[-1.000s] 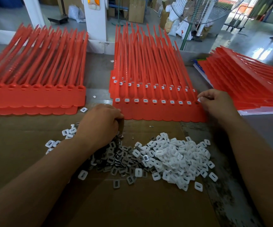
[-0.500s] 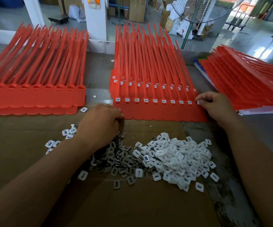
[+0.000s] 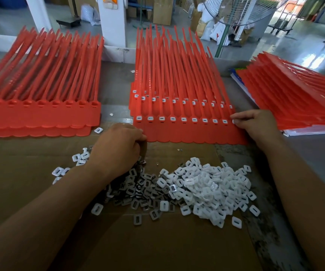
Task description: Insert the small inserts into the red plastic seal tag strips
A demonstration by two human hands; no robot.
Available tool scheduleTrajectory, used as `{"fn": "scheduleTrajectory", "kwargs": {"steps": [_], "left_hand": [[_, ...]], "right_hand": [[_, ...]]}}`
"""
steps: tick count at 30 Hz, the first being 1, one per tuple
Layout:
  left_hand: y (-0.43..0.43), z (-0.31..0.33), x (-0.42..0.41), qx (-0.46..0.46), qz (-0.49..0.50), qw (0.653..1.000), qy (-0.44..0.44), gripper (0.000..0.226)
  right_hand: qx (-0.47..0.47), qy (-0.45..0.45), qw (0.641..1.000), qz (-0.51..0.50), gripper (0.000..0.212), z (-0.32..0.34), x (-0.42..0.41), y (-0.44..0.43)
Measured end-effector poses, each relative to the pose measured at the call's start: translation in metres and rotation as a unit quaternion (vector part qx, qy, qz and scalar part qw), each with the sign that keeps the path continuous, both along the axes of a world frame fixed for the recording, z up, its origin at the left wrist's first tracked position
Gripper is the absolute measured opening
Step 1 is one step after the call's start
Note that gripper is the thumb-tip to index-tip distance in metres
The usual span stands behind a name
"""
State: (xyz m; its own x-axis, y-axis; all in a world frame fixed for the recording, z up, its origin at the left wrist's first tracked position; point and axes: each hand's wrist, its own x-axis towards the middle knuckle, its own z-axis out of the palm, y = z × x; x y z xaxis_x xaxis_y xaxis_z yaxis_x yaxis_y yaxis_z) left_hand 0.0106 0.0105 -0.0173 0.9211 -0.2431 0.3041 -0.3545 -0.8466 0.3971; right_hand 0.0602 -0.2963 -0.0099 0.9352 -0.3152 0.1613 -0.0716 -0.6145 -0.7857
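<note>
At the right end of the near row on the middle stack (image 3: 187, 133) of red strips, the right hand (image 3: 257, 127) pinches a white insert (image 3: 233, 121) between thumb and fingertips, against the last slot. Since a second ago its fingertips have slid slightly left and nearer, down onto the strip. The other slots in that row each hold a white insert. The left hand (image 3: 118, 149) has not moved. It rests knuckles up at the far left of the pile (image 3: 206, 188) of loose inserts, fingers curled under, and whether they grip anything cannot be told. The pile lies on cardboard (image 3: 157, 247), grey pieces left, white right. A left stack (image 3: 40, 118) and a right stack (image 3: 298, 98) of strips flank the middle one.
</note>
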Motion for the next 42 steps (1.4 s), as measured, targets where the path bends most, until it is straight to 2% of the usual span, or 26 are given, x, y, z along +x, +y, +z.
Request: {"fn": "scheduleTrajectory", "kwargs": {"steps": [8,17,23,37,41,42], "left_hand": [[0.001,0.0,0.0,0.002,0.0,1.0,-0.003,0.038],[0.0,0.001,0.0,0.004,0.002,1.0,0.0,0.037],[-0.002,0.001,0.0,0.004,0.007,1.0,0.002,0.037],[0.0,0.0,0.0,0.006,0.0,1.0,0.001,0.038],[-0.001,0.0,0.0,0.008,-0.003,1.0,0.0,0.038],[-0.001,0.0,0.001,0.007,-0.002,1.0,-0.001,0.038]], "right_hand": [[0.052,0.052,0.997,-0.029,0.028,0.01,0.007,0.003],[0.057,0.106,0.992,-0.048,0.024,0.022,0.01,0.007],[0.062,0.123,0.989,-0.059,0.017,0.025,0.01,0.009],[0.061,0.142,0.986,-0.069,0.028,0.027,0.012,0.011],[0.055,0.135,0.988,-0.06,0.017,0.026,0.008,0.01],[0.057,0.132,0.988,-0.053,0.019,0.025,0.007,0.009]]}}
